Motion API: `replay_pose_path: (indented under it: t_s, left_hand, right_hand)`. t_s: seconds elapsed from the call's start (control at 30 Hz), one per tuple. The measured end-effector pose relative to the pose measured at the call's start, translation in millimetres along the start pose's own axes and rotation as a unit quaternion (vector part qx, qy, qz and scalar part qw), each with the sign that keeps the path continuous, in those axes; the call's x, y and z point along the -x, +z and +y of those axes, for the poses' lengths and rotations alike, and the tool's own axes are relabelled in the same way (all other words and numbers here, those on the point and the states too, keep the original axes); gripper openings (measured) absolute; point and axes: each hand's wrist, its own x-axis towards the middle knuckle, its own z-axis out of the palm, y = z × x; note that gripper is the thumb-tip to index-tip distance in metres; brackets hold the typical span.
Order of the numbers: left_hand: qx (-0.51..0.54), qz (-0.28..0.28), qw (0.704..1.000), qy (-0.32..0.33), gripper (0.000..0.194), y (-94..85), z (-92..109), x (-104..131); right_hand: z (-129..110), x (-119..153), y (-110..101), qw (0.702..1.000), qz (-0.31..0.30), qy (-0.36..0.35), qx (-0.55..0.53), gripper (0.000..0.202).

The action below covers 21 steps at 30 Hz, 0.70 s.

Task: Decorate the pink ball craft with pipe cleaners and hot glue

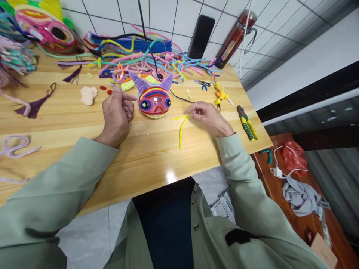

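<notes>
A small mask-like figure (155,102) of coiled pipe cleaners stands on the table, with purple pointed ears, two round dark eyes and a clear shiny front. Just left of it, my left hand (116,114) rests with its index finger stretched toward the figure and the other fingers loosely curled; nothing shows in it. To the figure's right, my right hand (206,114) pinches a yellow pipe cleaner (181,134) near a bend. One end of the strip points left and the other hangs toward me. Its part inside the fingers is hidden.
Piled pipe cleaners (140,61) line the wall. Right of them are a phone (201,36), a red flask (234,39), thread snips (202,82), a yellow glue gun (221,93) and pliers (247,125). A larger mask (46,28) and purple tassels (35,106) lie left.
</notes>
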Motion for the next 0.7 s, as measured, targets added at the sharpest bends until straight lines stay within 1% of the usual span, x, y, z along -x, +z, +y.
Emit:
replay_pose_path:
  t_s: [0.17,0.27,0.37,0.47,0.57,0.63,0.7]
  left_hand:
    - [-0.001,-0.001,1.000,0.011,0.088,-1.9,-5,-3]
    - [-0.009,0.001,1.000,0.012,0.093,-2.3,-7,-6]
    - [-0.016,0.007,1.000,0.009,0.099,-2.5,-10,-10]
    - [-0.022,0.009,1.000,0.007,0.103,-3.5,-16,-14]
    - [-0.027,-0.001,0.999,0.026,0.102,-6.6,-24,-20]
    - [-0.030,-0.009,0.998,0.046,0.099,-9.3,-29,-23]
    - [-0.023,-0.005,0.998,0.062,0.092,-11.4,-31,-23]
  right_hand:
    - [-27,9,10,0.994,-0.077,-0.068,0.024,0.025]
    - [-38,11,17,0.987,-0.125,-0.084,0.047,0.024]
    - [-44,13,25,0.981,-0.156,-0.090,0.067,0.022]
    - [-44,13,27,0.979,-0.164,-0.098,0.071,0.021]
    - [-40,13,24,0.981,-0.151,-0.109,0.060,0.019]
    - [-36,12,20,0.982,-0.135,-0.122,0.043,0.016]
    - [-32,10,16,0.985,-0.119,-0.125,0.028,0.012]
